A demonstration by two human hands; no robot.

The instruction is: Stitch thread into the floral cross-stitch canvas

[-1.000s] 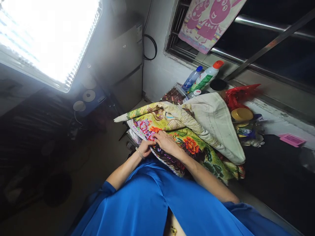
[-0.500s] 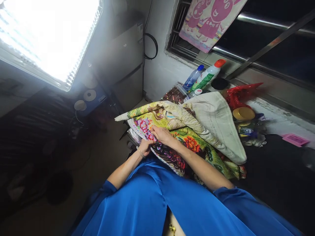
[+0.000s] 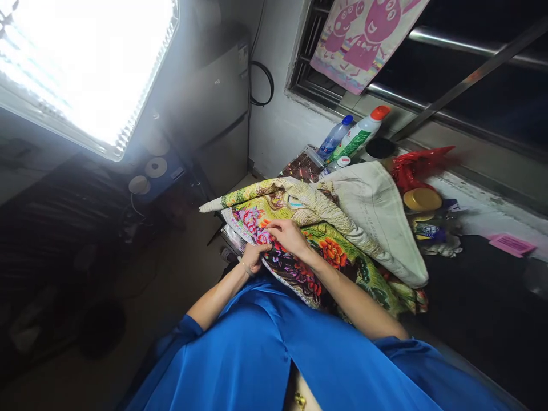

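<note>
A large cross-stitch embroidery [image 3: 331, 251] with red, orange and pink flowers lies across my lap and the dark table. Its far part is rolled and folded over, so the pale back shows at the right. My left hand [image 3: 255, 256] is closed on the near edge of the embroidery, thumb on top and the other fingers hidden beneath. Just above and to the right, my right hand [image 3: 287, 235] is over the stitched flowers with thumb and forefinger drawn together. Whatever sits in that pinch, if anything, is too small to make out.
Behind the cloth stand a blue-capped bottle [image 3: 336, 138], an orange-capped bottle [image 3: 357, 136] and a gold-lidded jar [image 3: 423, 200]. A red plastic bag [image 3: 413, 168] lies by the window ledge. A bright lamp [image 3: 85, 63] hangs at upper left. At the right, a pink pad [image 3: 512, 244] rests on the table.
My right hand has shifted slightly to the right and lifted a little off the flowers. My left hand keeps its hold on the edge.
</note>
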